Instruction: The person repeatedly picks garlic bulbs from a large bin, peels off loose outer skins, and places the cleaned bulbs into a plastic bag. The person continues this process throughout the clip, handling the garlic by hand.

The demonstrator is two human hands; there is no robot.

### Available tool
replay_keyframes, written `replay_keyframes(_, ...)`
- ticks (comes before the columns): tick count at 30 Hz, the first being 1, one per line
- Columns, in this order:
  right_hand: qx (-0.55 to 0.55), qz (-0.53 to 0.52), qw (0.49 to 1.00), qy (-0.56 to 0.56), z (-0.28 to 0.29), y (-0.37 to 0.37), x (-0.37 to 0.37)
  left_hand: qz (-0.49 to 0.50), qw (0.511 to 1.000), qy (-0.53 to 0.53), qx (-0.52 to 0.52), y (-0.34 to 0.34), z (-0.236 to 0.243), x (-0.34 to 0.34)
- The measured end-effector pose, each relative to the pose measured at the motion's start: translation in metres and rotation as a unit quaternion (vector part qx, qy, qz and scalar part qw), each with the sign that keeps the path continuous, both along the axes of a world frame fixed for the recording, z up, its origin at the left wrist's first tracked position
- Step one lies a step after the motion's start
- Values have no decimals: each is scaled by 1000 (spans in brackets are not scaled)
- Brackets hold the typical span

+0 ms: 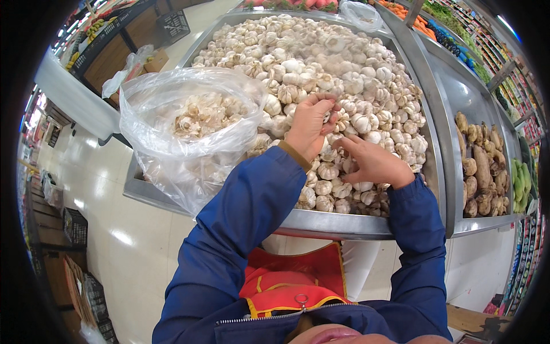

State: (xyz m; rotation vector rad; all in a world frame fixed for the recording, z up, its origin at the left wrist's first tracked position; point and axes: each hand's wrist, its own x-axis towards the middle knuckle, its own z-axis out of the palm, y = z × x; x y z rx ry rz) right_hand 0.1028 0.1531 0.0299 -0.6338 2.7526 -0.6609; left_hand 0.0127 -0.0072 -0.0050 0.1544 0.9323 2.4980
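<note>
Heaped garlic bulbs fill a metal display bin in front of me. Over the middle of the heap, my left hand is closed, its fingers curled in; something small and pale shows between them, too little of it to name. My right hand is just to the right and nearer, low over the bulbs, with thumb and fingers apart and nothing held. Left of my hands, a clear plastic bag lies wide-mouthed on the bin's left side, with papery garlic skins inside.
On the right, a second metal bin holds brown root vegetables, with green vegetables beyond. Another clear bag and red vegetables lie at the far edge. A black crate stands far left, near shelving. Pale tiled floor runs along the left.
</note>
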Motion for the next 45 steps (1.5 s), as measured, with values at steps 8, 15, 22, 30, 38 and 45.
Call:
replay_keyframes(8,-22,-23,999,35,-5,11,-4,-10,1000,17,-24,2,0,1)
replay_keyframes(15,-277,-232,922,137,-17,17,-26,-102,989,50,-96,1,3,3)
replay_keyframes(22,-457,-249,850,82,-22,14,-24,-176,929,174,-274,14,4,17)
replay_keyframes(30,-474,-117,873,9,-15,12,-22,-160,968,100,-167,11,1,12)
replay_keyframes(38,-528,-160,831,-77,-14,16,-25,-134,968,121,-177,14,2,11)
replay_keyframes(45,-524,-201,823,-91,-18,19,-16,-101,958,120,-240,12,-6,5)
